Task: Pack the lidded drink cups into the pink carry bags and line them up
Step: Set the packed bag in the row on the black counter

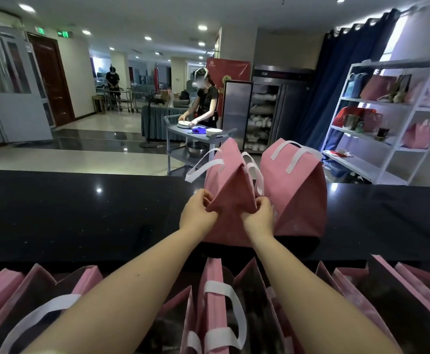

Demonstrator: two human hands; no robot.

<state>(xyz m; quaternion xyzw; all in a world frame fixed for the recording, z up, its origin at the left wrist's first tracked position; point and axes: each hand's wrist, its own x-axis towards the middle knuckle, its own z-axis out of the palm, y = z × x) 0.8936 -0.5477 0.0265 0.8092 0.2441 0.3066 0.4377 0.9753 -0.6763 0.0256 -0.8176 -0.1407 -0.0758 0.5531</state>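
Pink bag [230, 180] stood upright on the black worktop [81, 213], approx mid-frame, w/ white strap handles flopped out to both sides. I saw the left hand [198, 213] pinching the near-left edge of its folded side panel, fingers curled round the fabric. The right hand [259, 213] gripped the near-right edge the same way. A 2nd pink bag [298, 190] stood just beside it on the right, also upright, handles lying over its top. I couldn't tell what either held. Nearer me, below the worktop's front edge, a row of more pink bags [212, 274] stood, some w/ white handles. Beyond the worktop, another person [207, 100] handled plates at a grey cart [175, 131]. A white shelf unit [362, 163] at right carried bags.
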